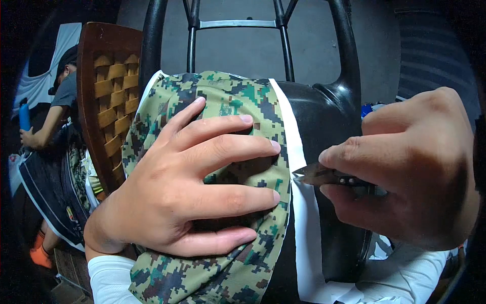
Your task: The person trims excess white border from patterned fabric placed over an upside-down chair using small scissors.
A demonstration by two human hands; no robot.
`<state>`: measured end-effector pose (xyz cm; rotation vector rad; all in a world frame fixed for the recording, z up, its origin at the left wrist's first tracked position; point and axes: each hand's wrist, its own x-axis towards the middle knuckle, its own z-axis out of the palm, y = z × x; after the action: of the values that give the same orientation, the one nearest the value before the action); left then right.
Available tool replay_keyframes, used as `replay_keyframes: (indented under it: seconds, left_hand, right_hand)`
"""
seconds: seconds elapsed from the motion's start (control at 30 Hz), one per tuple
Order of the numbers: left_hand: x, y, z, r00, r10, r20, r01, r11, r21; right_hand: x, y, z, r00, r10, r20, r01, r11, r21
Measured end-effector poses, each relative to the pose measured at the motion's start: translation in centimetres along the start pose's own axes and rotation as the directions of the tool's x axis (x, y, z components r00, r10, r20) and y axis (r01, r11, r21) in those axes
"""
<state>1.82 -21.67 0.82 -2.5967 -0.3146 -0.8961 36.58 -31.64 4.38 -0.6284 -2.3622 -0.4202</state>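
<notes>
My left hand (pixel 187 177) lies spread on a camouflage fabric piece (pixel 228 109), its fingers stretched toward the right edge. Along that edge runs a white strip (pixel 306 238), hanging past the lower end of the cloth. Between the thumb and fingers of my right hand (pixel 405 167) is a small pair of dark snips (pixel 329 177) with rivets. Their pointed tip meets the white strip where it borders the camouflage. The rest of the snips is hidden in my hand. A black padded seat (pixel 329 114) supports the fabric.
Black chair tubing (pixel 349 50) with a silver crossbar (pixel 238 24) rises beyond the fabric. To the left stands a woven wooden chair back (pixel 114 101). Past it, a person (pixel 63 96) sits bent over, near a blue bottle (pixel 25 116) and dark fabric (pixel 50 182).
</notes>
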Motion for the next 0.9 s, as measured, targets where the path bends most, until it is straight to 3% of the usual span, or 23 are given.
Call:
replay_keyframes:
  seconds: [0.17,0.27,0.33,0.37,0.4,0.43,0.47,0.5,0.57,0.6,0.67,0.73,0.9]
  left_hand:
    - [0.0,-0.4,-0.3,1.0,0.011,0.023,-0.011,1.0,0.025]
    - [-0.1,-0.6,-0.3,1.0,-0.015,0.004,0.015,0.999,0.037]
    - [1.1,-1.3,0.1,1.0,0.003,-0.028,-0.002,0.999,0.035]
    - [1.3,-1.7,0.1,0.999,-0.026,-0.025,0.026,0.999,0.019]
    - [1.5,-2.3,0.1,1.0,-0.014,-0.019,0.014,1.0,-0.004]
    - [1.7,-2.2,0.7,0.992,-0.1,-0.076,0.091,0.989,-0.113]
    - [1.6,-2.8,0.6,0.995,-0.07,-0.074,0.061,0.991,-0.121]
    - [1.2,-3.5,0.4,0.997,-0.058,-0.056,0.05,0.99,-0.128]
    - [0.3,-4.5,0.3,0.992,-0.115,-0.045,0.112,0.992,-0.054]
    - [0.3,-4.6,0.3,0.997,-0.067,-0.029,0.065,0.996,-0.061]
    - [0.2,-5.2,0.1,0.954,0.031,-0.299,0.099,0.906,0.411]
    - [0.9,-7.8,0.6,0.946,0.028,-0.324,0.088,0.938,0.335]
    - [1.3,-13.7,0.7,0.854,-0.243,-0.461,0.274,0.962,-0.001]
  right_hand:
    - [-1.4,1.1,-1.1,1.0,0.014,-0.027,-0.012,0.999,0.045]
    - [8.0,-1.4,4.0,0.998,0.033,-0.051,-0.03,0.998,0.061]
    - [5.0,-0.6,1.2,0.994,0.075,-0.08,-0.073,0.997,0.029]
    - [4.3,1.0,1.9,0.994,0.014,-0.106,-0.015,1.0,-0.01]
    - [3.6,3.1,3.8,0.963,-0.049,-0.265,0.069,0.996,0.065]
    - [2.7,3.2,4.9,0.935,0.037,-0.352,0.007,0.992,0.123]
    - [1.8,4.3,6.4,0.904,0.049,-0.426,0.067,0.965,0.253]
    - [0.4,4.6,7.3,0.909,0.189,-0.372,-0.027,0.916,0.4]
    - [-1.6,4.2,8.0,0.8,0.236,-0.551,0.083,0.867,0.491]
    - [-1.9,4.3,8.1,0.775,0.249,-0.581,0.069,0.881,0.468]
    - [-1.8,4.8,8.3,0.778,0.132,-0.615,0.13,0.923,0.363]
    - [-2.1,4.5,8.5,0.762,0.171,-0.624,0.087,0.929,0.361]
    - [-1.2,5.1,8.4,0.775,0.207,-0.597,0.051,0.921,0.386]
